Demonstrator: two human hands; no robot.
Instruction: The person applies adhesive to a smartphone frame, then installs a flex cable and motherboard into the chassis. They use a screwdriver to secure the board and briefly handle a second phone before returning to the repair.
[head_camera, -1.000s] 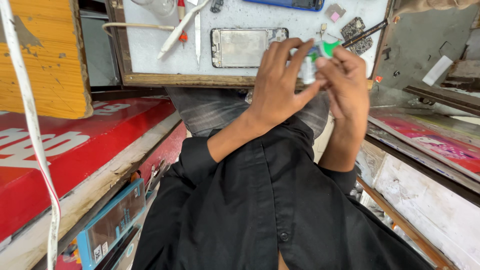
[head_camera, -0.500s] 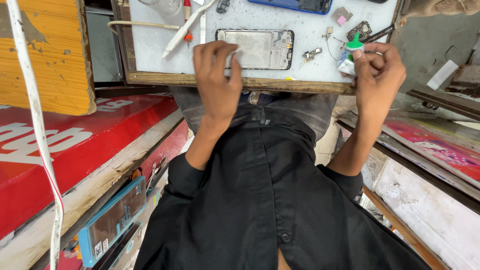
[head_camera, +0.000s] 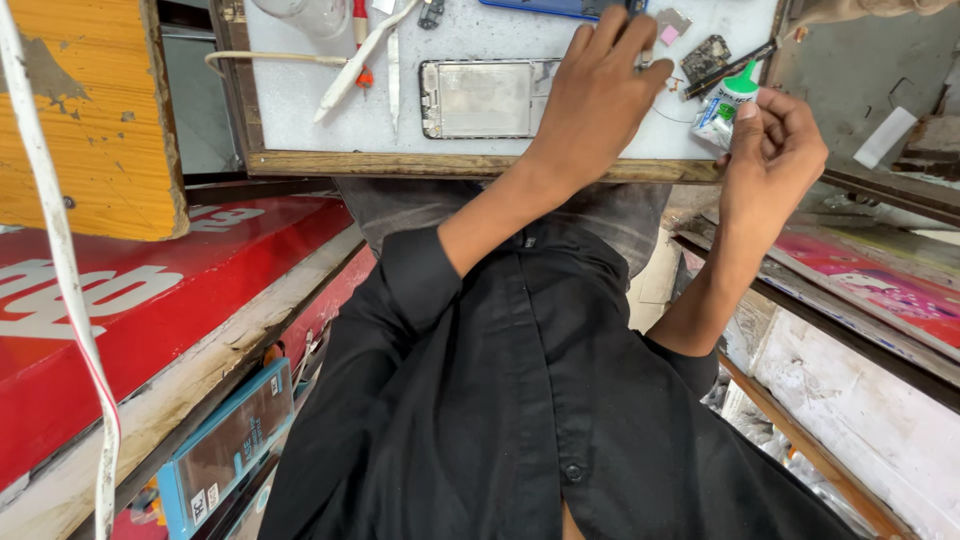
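A wooden-framed white work board (head_camera: 300, 120) rests across my lap. On it lies a bare phone frame (head_camera: 480, 98), a silver rectangle. My left hand (head_camera: 600, 85) reaches over the frame's right end with its fingers spread, the fingertips down on the board near a thin wire and small parts; it holds nothing that I can see. My right hand (head_camera: 775, 150) hovers at the board's right edge, shut on a small glue tube (head_camera: 722, 108) with a green cap, which points up and left.
A white pen-like tool (head_camera: 355, 65), a thin metal blade (head_camera: 394, 70), a small circuit board (head_camera: 705, 58), a pink square part (head_camera: 669, 34) and a blue phone (head_camera: 555, 8) lie on the board. A red panel (head_camera: 150, 300) runs along the left, a shelf (head_camera: 860, 290) along the right.
Both hands were together on the tube a second ago. My left hand let go, passed over the phone frame and now sits at its right end. The right hand keeps the tube.
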